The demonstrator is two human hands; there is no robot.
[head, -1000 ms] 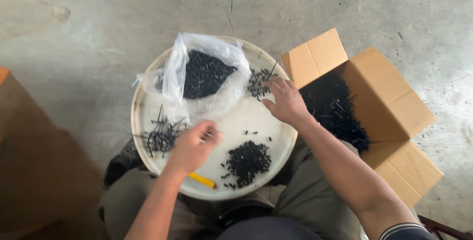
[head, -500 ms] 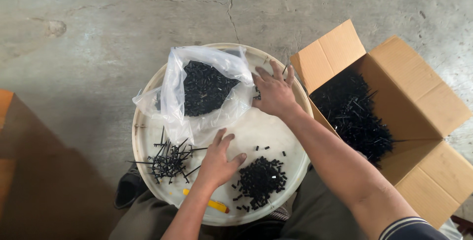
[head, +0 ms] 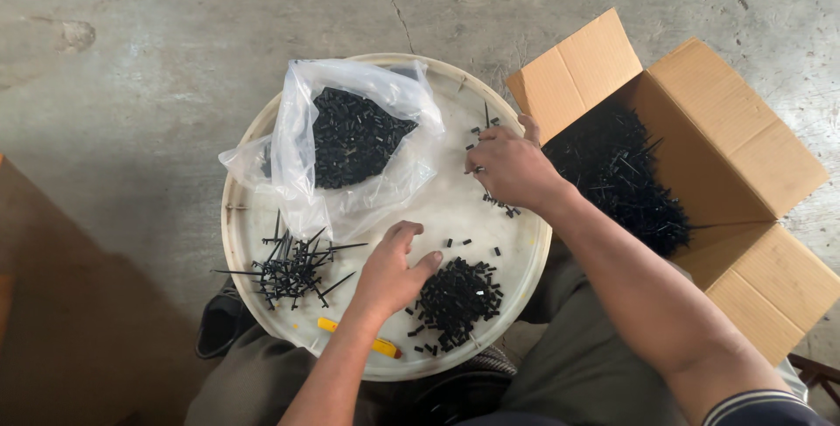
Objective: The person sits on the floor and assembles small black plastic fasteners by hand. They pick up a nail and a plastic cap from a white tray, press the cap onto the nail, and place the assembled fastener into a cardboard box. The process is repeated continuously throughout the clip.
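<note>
Head view, looking down: the round white tray [head: 249, 242] on my lap carries three sorted lots, namely a clear plastic bag [head: 350, 142] holding short black pieces, a loose heap of short black pieces [head: 455, 296] near the front rim, and a tangle of long black pins [head: 293, 267] at the left. The cardboard box [head: 700, 155] beside the tray holds a large mass of unsorted black parts [head: 617, 177], so I judge most of the sorting remains. My right hand [head: 512, 168] rests at the far right of the tray, fingers curled over a few scattered parts; I cannot tell whether the grip pinches one. My left hand [head: 394, 264] lies between tangle and heap, fingers loosely spread, holding nothing visible. A yellow tool [head: 337, 328] lies beneath the left wrist.
</note>
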